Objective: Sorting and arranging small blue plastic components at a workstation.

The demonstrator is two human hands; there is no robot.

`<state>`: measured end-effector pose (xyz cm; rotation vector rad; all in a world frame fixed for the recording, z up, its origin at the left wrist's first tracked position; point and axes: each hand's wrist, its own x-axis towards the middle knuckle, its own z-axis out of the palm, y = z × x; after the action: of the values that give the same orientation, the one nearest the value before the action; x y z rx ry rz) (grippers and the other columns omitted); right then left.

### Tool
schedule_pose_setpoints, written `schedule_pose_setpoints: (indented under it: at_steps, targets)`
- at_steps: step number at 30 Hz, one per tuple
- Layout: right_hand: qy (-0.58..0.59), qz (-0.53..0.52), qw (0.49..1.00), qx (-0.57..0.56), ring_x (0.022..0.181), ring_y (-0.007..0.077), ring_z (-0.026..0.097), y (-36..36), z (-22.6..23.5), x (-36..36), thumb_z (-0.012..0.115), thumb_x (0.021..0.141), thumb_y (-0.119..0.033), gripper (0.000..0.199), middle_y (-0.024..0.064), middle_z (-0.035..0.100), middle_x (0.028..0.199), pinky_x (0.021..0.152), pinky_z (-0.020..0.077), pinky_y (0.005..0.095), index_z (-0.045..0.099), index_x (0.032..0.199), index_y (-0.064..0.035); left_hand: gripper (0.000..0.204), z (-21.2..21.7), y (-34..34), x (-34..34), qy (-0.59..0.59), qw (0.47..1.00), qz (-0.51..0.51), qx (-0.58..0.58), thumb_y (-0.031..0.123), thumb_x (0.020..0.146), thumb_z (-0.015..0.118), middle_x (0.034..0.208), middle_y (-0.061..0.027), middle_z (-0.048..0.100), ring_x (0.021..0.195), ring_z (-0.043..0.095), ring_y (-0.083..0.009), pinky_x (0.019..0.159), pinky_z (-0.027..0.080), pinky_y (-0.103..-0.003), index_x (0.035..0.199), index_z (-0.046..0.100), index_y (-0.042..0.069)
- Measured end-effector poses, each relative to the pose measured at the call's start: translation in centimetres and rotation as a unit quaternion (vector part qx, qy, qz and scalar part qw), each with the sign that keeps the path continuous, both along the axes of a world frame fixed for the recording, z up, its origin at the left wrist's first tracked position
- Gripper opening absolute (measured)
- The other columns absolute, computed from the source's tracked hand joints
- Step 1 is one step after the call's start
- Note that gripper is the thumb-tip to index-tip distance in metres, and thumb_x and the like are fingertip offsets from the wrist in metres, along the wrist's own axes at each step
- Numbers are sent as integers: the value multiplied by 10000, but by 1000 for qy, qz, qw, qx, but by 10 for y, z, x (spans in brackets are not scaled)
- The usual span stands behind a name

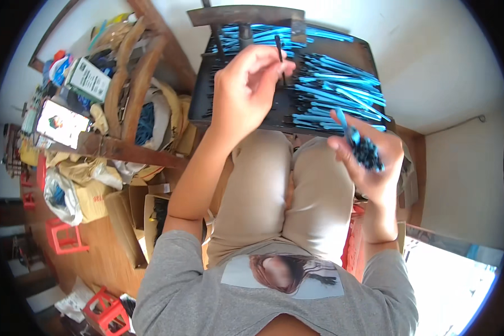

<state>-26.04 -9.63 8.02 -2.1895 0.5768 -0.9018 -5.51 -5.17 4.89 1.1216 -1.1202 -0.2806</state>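
My left hand (243, 92) is raised over the near left part of a dark tray-like surface (285, 106). Its fingers pinch a thin black stick (279, 47), held nearly upright. Closed around a bundle of thin sticks (367, 154), my right hand (383, 168) hovers at the surface's near right corner; the bundle's dark ends face up, and one light blue stick rises near the thumb. Beyond it lies a wide pile of slim blue sticks (341, 84) with dark ends, mostly pointing sideways. A second blue pile (263, 36) lies at the far side, partly behind a wooden bar.
A dark wooden chair back (246, 15) stands across the far edge. To the left are a wooden frame (131, 84), a lit phone (63, 124), a cluttered heap of bags, and cardboard boxes (126, 224). Red stools (66, 236) stand on the floor. A white wall borders the right.
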Motion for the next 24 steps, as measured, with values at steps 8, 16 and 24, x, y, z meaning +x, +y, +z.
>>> schedule_pose_setpoints:
  at_steps: [8,16,24]
  targets:
    - [86,10,978,-191,665,135,617,-60,12,3,750,750,-110,255,140,670,771,646,489,264,666,969,-11,103,-16,-42,10,-101,994,34,3,-42,844,570,845,-150,684,830,689,-207,663,533,-246,926,516,-10]
    - [145,21,958,-245,783,322,636,-92,-2,38,733,680,-36,341,156,662,900,691,500,323,662,1013,-54,97,-29,-43,18,-98,994,38,38,-48,867,530,889,-137,683,842,662,-152,663,506,-230,961,514,-30]
    - [89,23,960,-265,771,324,627,-116,-24,63,736,691,-61,352,153,662,901,674,496,320,661,1034,-77,116,-38,-52,23,-104,993,27,39,-35,838,552,842,-166,679,805,690,-222,666,532,-269,953,539,-38]
